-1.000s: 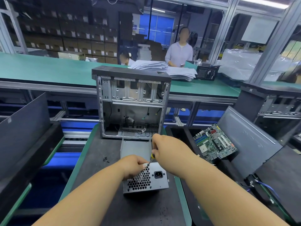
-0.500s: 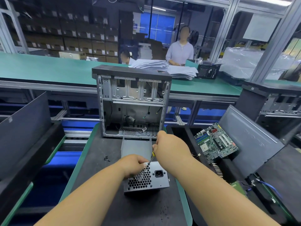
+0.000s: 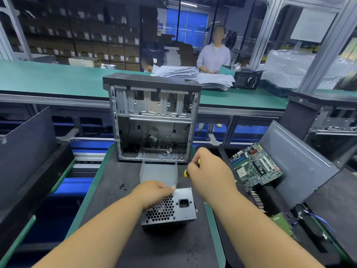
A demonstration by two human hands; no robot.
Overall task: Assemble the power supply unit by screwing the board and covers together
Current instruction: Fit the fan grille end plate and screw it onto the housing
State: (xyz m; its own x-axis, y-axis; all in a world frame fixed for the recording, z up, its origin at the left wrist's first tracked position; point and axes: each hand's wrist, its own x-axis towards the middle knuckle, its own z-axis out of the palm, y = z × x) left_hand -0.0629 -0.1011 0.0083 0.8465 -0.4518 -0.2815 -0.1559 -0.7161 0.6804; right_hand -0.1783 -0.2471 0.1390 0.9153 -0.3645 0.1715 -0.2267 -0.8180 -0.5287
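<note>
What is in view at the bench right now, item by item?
power supply: one, grey, mat centre
computer case: one, silver and black, open, upright behind the supply
screws: a few, black, mat left of the supply
circuit board: one, green, leaning at right
paper stacks: white, far green bench
screwdriver: one, yellow and black, in right hand
left hand: fingers on the supply's top edge
right hand: grips the screwdriver
</note>
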